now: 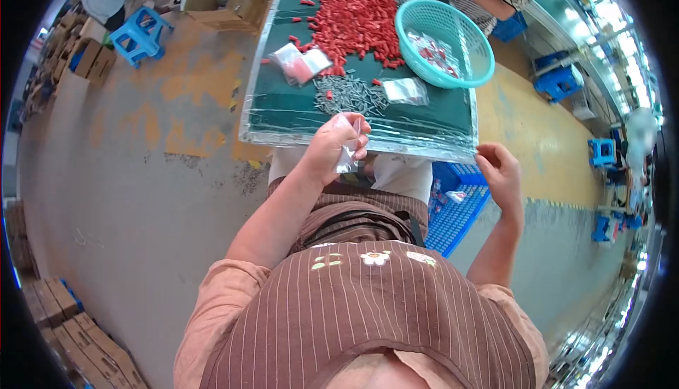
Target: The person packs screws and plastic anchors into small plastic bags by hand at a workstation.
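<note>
A green-topped bench [279, 109] on a worn workshop floor [141, 205], heaped with small parts.
From the left: a blue stool [141, 34], a cardboard box [230, 18], grey pieces [350, 96], red pieces [353, 25], a teal basket [472, 46]. The left hand [334, 145], curled before the near edge, has its grip closed round a clear bag [347, 160]; the right hand [501, 175] bends inward by the right corner, its grip's hold impossible to tell.
</note>
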Action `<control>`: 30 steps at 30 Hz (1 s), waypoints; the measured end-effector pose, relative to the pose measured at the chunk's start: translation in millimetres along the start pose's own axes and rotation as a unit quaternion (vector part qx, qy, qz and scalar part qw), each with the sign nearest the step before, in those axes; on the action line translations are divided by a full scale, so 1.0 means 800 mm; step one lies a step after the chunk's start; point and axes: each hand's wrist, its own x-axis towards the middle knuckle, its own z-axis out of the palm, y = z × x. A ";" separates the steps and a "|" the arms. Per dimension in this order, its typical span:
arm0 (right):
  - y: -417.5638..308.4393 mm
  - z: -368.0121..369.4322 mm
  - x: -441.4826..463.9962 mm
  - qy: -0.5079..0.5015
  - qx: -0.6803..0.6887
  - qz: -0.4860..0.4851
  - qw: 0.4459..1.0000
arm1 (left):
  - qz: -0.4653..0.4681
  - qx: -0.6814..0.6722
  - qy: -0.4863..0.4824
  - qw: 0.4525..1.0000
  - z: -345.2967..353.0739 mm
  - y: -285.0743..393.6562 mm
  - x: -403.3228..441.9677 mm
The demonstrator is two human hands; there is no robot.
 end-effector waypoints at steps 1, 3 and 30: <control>-0.003 0.015 0.000 -0.007 0.022 -0.018 1.000 | 0.004 0.009 0.005 1.000 0.004 -0.002 0.000; -0.022 0.053 0.003 -0.040 0.065 -0.029 0.997 | 0.013 0.058 0.006 0.998 0.008 -0.006 0.003; -0.040 0.188 0.058 -0.159 0.179 -0.052 0.969 | 0.216 0.454 0.085 0.860 0.003 -0.012 0.007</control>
